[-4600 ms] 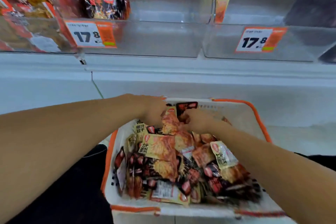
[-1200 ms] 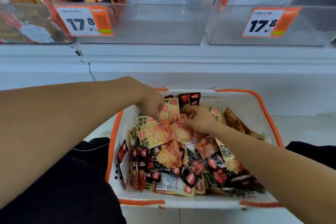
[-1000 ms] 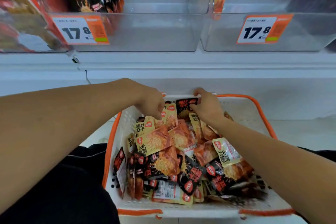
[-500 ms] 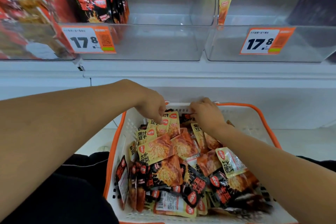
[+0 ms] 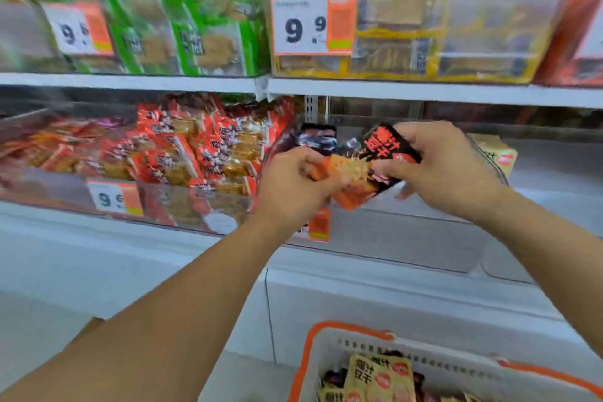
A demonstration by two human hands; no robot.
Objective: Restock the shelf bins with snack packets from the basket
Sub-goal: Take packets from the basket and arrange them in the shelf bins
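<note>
1. The left hand [image 5: 293, 188] pinches an orange packet [image 5: 347, 181] at its left end.
2. The right hand [image 5: 447, 170] grips a black packet [image 5: 386, 148], touching the orange one.
3. Both packets are held over the clear bin [image 5: 408, 232] at the shelf's front edge.
4. The basket [image 5: 329, 346] sits below, at the bottom edge.

Glossy film on the black packet [image 5: 388, 148], catching the light in the right hand [image 5: 447, 170]; the orange packet [image 5: 350, 178] in the left hand [image 5: 293, 183] shines the same, slightly crinkled. Clear smooth plastic for the bin [image 5: 408, 232] behind them, its front faintly reflective. Paper price label [image 5: 314, 23] up top, matt. The shelf edge [image 5: 424, 91] looks like smooth painted metal. Near right, the basket [image 5: 329, 356]: matt white plastic, perforated, orange rim.
</note>
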